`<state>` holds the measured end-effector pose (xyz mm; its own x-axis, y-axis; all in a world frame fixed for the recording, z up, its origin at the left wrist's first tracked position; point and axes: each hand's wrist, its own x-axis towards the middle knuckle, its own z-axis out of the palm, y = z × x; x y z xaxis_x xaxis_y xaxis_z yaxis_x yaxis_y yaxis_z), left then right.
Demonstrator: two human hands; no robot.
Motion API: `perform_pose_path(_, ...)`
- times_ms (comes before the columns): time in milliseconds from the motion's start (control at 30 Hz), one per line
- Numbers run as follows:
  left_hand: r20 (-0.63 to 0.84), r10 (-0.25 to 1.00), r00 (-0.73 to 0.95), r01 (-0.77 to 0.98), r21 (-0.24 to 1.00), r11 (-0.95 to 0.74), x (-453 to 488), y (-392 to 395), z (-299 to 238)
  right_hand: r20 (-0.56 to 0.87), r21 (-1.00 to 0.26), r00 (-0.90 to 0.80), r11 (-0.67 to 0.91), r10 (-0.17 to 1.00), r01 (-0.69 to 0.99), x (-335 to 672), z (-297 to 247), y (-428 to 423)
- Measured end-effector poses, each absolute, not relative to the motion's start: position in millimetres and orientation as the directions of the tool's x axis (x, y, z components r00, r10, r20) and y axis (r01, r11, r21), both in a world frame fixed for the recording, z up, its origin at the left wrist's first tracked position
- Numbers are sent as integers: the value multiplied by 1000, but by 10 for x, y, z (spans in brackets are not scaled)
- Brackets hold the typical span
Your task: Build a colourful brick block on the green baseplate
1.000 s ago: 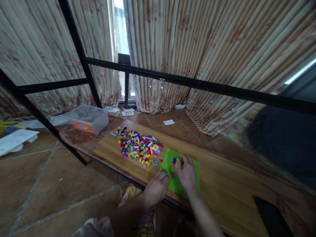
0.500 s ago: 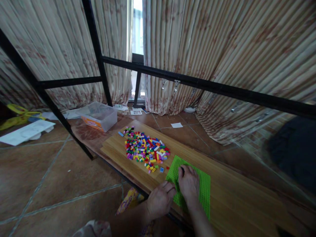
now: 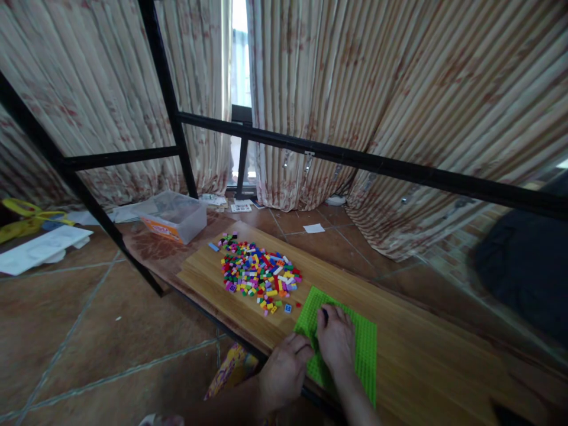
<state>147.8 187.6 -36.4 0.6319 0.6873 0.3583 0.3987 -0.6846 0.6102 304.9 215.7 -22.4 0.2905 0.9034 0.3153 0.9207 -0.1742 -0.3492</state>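
Note:
A bright green studded baseplate (image 3: pixel 366 349) lies on the wooden board, partly covered by my hands. My right hand (image 3: pixel 336 340) is over its middle, fingers curled around a small black brick (image 3: pixel 326 318) that shows only in part. At the plate's left edge is my left hand (image 3: pixel 286 367), its fingers bent and pressed together; what they hold, if anything, is hidden. Left of the plate spreads a heap of small coloured toy bricks (image 3: pixel 257 269). A blue brick (image 3: pixel 288 308) and a tiny red piece (image 3: pixel 299 305) lie between heap and plate.
The wooden board (image 3: pixel 412 355) rests on a low bench. A clear plastic box (image 3: pixel 190 222) with an orange label stands at its far left end. Black metal bars (image 3: pixel 284 139) cross in front of long curtains (image 3: pixel 310 71). A dark rounded object (image 3: pixel 523 272) sits at right.
The view has shifted slightly, so the whole scene sits a little lower and further left. Both hands keep nearly the same place at the baseplate.

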Motion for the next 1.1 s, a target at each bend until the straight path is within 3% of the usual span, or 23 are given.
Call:
perform_pose_path(233, 322, 751, 576, 376, 711, -594, 1660, 1930, -12, 159, -798, 441, -148, 883, 584, 3493, -140, 2106)
perform_pose_path(400, 362, 689, 628, 475, 523, -708, 2197, 2190, 217, 153, -898, 597, -141, 788, 417, 3790, -276, 2037)
perform_pose_path(567, 235, 647, 725, 525, 418, -741, 2537, 2371, 99, 133, -908, 685, -188, 716, 373, 3764, -409, 1943)
perform_pose_path(833, 84, 653, 753, 570, 414, -710, 2537, 2394, 25, 160, -870, 672, -218, 723, 442, 3668, -323, 1935)
perform_pose_path(1100, 24, 646, 763, 583, 405, -704, 2567, 2403, 11, 119, -863, 678, -262, 725, 431, 3632, -266, 1907)
